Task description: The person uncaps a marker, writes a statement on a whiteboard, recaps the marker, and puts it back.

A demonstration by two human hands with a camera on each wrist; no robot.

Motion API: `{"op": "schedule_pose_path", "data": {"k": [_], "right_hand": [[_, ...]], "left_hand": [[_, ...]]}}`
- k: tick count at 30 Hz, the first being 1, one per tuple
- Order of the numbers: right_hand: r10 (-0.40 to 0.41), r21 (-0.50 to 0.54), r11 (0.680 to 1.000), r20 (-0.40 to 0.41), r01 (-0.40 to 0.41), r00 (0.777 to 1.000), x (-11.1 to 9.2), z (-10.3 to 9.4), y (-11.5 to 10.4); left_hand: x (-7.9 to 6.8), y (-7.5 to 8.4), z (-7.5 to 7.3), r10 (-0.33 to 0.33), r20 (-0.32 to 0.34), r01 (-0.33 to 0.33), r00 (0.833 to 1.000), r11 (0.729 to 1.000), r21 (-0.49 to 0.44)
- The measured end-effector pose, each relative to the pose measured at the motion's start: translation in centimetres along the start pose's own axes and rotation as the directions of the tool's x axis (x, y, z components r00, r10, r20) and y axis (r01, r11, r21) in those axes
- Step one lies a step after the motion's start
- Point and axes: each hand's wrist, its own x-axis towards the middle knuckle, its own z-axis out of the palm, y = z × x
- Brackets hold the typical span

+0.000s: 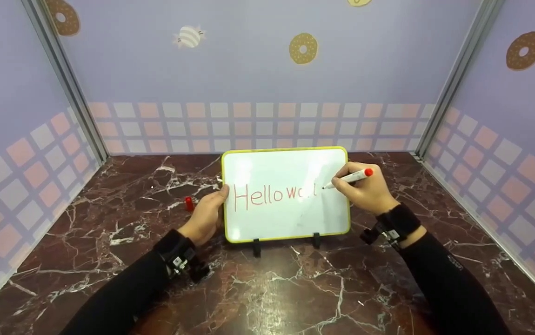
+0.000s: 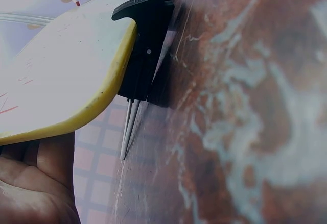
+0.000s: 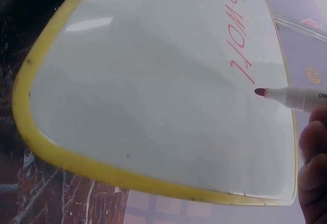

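Observation:
A whiteboard with a yellow frame stands tilted back on a black stand. Red handwriting across it reads "Hello" and then "worl", partly faint in the head view. At the board's left edge, my left hand grips the frame, thumb at the front and fingers behind. My right hand pinches a white marker with a red end. The marker's uncapped red tip is beside the last letter; whether it touches the board, I cannot tell.
On the dark marble-patterned table, a red marker cap stands left of the left hand. Patterned wall panels enclose the back and both sides, with metal posts at the corners.

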Motion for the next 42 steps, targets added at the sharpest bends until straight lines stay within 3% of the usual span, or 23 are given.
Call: {"op": "schedule_pose_path", "data": {"k": [12, 16, 23, 42], "right_hand": [[0.016, -0.015, 1.0, -0.003, -0.016, 1.0, -0.3, 0.2, 0.7], [0.011, -0.017, 1.0, -0.013, -0.011, 1.0, -0.2, 0.3, 0.0], [0.024, -0.021, 0.999, -0.015, -0.024, 1.0, 0.5, 0.0, -3.1], [0.032, -0.015, 0.999, 0.016, -0.031, 0.999, 0.6, 0.2, -3.1]], "left_hand": [[-0.1, 0.1, 0.0, -0.011, -0.005, 0.011, 1.0, 1.0, 0.019], [-0.1, 0.1, 0.0, -0.014, -0.011, 0.014, 1.0, 0.999, 0.029], [0.0, 0.1, 0.1, 0.004, -0.005, -0.004, 1.0, 0.999, 0.039], [0.0, -0.1, 0.0, 0.02, 0.013, -0.02, 1.0, 1.0, 0.006]]}}
